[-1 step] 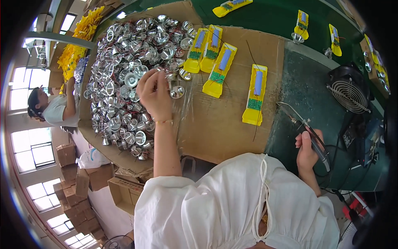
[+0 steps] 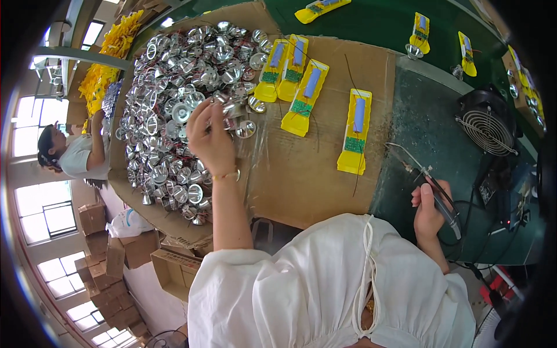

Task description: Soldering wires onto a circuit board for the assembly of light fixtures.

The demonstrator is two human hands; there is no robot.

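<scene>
My left hand [image 2: 212, 139] reaches over a big heap of shiny silver reflector cups [image 2: 174, 104] with thin wires, and its fingertips pinch one reflector cup [image 2: 233, 109] at the heap's right edge. My right hand [image 2: 428, 210] is closed around a soldering iron [image 2: 436, 188], whose thin tip points up and left over the green table. A yellow housing [image 2: 355, 132] with a blue cell and a small green board lies on the cardboard sheet [image 2: 296, 180] between my hands. Three more yellow housings [image 2: 293, 78] lie beside the heap.
A small black fan [image 2: 486, 129] stands on the green table [image 2: 406, 35] at the right, with cables below it. More yellow housings [image 2: 419, 32] lie farther back. Another person [image 2: 75, 153] works at the left. Cardboard boxes [image 2: 110, 255] are stacked on the floor lower left.
</scene>
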